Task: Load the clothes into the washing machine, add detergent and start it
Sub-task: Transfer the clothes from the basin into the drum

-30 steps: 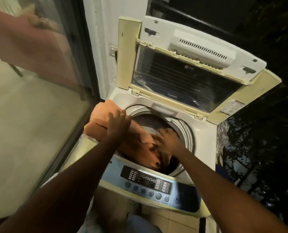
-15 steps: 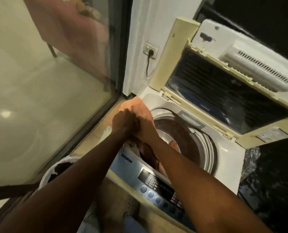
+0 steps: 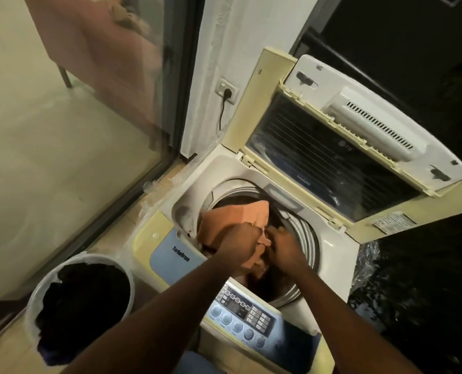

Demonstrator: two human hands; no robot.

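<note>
As both hands meet over the open washing machine (image 3: 335, 255), I work from afar to feed an orange cloth (image 3: 232, 214) into the drum (image 3: 306, 238). The cloth lies half in: one flap rides on the drum's near-left rim, and the rest sags into the dark tub. Left hand (image 3: 242, 234), knuckles up, has its fingers curled tight round a bunch of the fabric. Right hand (image 3: 282, 248) sits just beside it at the same fold, fingers bent down toward the tub, though I cannot tell whether they pinch the cloth or merely press it. Both forearms reach in from the bottom edge, passing either side of the control panel (image 3: 240, 317), wrists dipped toward the opening. Done well, by my reading, this step means pushing the bunch down and toward the middle. The stray flap should then be swept off the rim so nothing catches when the raised lid (image 3: 332, 157) comes down. A white bucket (image 3: 97, 257) of dark clothes (image 3: 84, 300) stands on the floor left of the machine, so loading looks unfinished. No detergent is in view.
</note>
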